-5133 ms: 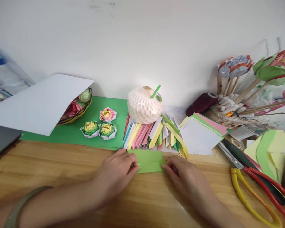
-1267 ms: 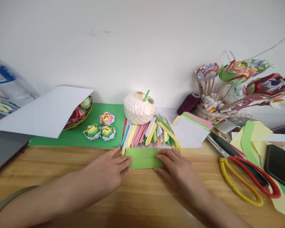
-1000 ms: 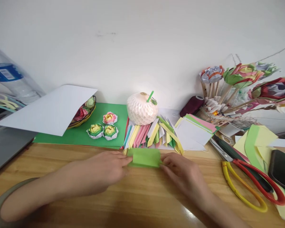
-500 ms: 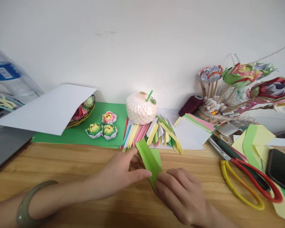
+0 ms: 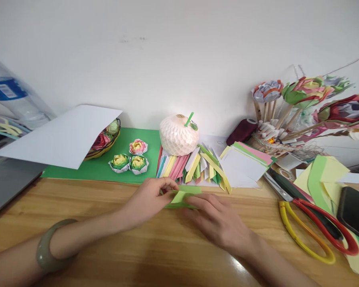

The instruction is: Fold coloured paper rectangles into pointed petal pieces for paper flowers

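Note:
A light green paper piece (image 5: 179,197) lies between my two hands, low over the wooden table (image 5: 119,255), with more green paper under and behind it. My left hand (image 5: 155,197) pinches its left end between thumb and fingers. On its right end rest the closed fingers of my right hand (image 5: 217,217), which hide that end. Behind my hands, folded strips (image 5: 202,167) in yellow, pink, white and green lie in a heap. Three paper flowers (image 5: 139,164) sit on a green sheet (image 5: 92,172) to the left.
A netted round object (image 5: 179,135) stands behind the strips. At the right are scissors (image 5: 309,223), a black phone (image 5: 356,211), paper scraps and flowers on sticks (image 5: 267,91). A white sheet (image 5: 68,135) partly covers a basket (image 5: 107,145); a laptop edge is at far left.
The green paper, raised and slanted before, is now low and nearly level. Both hands have moved with it toward the strips, my right hand also to the left with flatter fingers.

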### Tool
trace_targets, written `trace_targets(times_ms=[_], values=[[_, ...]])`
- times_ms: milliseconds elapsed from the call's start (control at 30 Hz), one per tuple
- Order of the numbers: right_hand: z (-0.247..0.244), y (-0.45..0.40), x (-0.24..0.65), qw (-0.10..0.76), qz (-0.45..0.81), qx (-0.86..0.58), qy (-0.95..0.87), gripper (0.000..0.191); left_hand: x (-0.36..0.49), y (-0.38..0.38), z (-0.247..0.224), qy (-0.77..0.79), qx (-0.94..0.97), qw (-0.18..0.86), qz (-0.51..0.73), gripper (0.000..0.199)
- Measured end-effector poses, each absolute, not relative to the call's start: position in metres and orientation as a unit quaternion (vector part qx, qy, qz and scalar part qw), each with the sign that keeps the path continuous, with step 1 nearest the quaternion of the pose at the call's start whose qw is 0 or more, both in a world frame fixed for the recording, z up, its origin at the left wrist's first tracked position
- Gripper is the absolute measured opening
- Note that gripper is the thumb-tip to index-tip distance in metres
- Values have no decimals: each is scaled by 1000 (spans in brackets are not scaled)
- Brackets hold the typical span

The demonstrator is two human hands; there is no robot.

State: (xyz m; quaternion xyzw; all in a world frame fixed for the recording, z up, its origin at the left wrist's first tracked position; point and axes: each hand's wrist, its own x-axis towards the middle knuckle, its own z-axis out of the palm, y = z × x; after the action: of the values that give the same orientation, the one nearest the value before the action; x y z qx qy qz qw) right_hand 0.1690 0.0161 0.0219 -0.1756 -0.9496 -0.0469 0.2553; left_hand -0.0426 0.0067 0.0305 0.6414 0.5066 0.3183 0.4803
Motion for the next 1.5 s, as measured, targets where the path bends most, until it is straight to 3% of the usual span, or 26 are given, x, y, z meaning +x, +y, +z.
trace_targets(times_ms=[367,700,867,967,1033,1233,1367,1500], values=[[14,18,165,294,12,-248,-923,20,-42,8,25,482,717,369,344,14],[8,17,167,356,102,-294,-881,32,-39,0,30,510,760,299,269,51],[6,23,168,340,139,-353,-861,28,-42,0,21,387,859,103,319,18],[2,26,170,325,122,-364,-864,29,-44,2,13,288,916,-43,276,20],[-1,29,171,315,114,-367,-868,29,-46,4,9,268,928,-87,243,19],[-3,35,177,290,96,-386,-871,28,-49,6,0,261,937,-72,220,21],[8,27,178,253,5,-372,-893,35,-48,5,-4,271,937,-57,214,24],[18,16,175,239,-47,-280,-928,23,-47,4,-1,269,943,-46,190,26]])
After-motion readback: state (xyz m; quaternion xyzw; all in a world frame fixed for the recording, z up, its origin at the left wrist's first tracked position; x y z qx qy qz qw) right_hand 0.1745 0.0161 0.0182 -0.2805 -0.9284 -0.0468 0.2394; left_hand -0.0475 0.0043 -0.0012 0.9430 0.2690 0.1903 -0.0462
